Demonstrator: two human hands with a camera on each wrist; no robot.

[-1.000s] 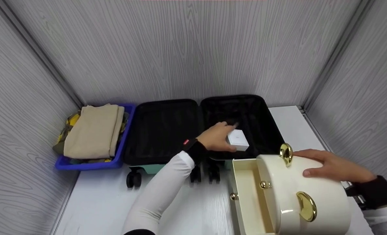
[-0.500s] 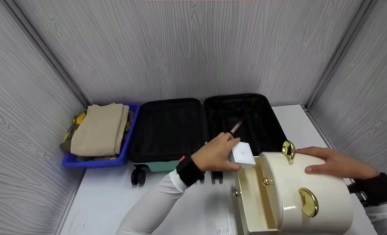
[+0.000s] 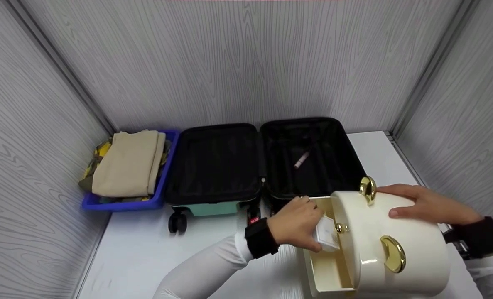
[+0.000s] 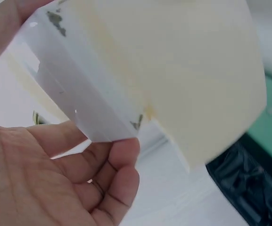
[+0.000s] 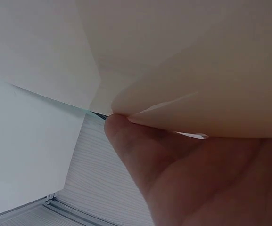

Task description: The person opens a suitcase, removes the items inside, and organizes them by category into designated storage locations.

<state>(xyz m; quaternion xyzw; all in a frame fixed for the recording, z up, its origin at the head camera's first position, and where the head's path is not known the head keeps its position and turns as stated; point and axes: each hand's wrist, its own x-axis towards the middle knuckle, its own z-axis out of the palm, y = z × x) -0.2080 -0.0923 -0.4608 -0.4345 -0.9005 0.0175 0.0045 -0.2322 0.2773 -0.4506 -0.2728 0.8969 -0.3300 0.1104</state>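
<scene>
A small white box (image 3: 326,233) is pinched between the thumb and fingers of my left hand (image 3: 295,226), at the pulled-out drawer (image 3: 312,274) of a cream storage case with a rounded top (image 3: 420,253). In the left wrist view, torn or scuffed dark patches mark the corners of the white box (image 4: 86,80). My right hand (image 3: 431,206) lies on the curved top of the case, thumb apart from the fingers; its far fingertips are partly hidden behind a gold handle (image 3: 369,191). A slim pinkish tube (image 3: 301,160) lies in the right half of the open suitcase (image 3: 213,166).
Left of the suitcase stands a blue tray (image 3: 121,206) with folded beige cloth (image 3: 126,166) on top of yellow and dark fabric. Grey wood-patterned walls (image 3: 246,62) enclose the white table (image 3: 146,257). The suitcase's black wheels (image 3: 177,222) point toward me.
My left hand has lifted the white box out of the suitcase's right half and brought it down and right to the drawer. The tube has come into full view. My right hand stays on the case.
</scene>
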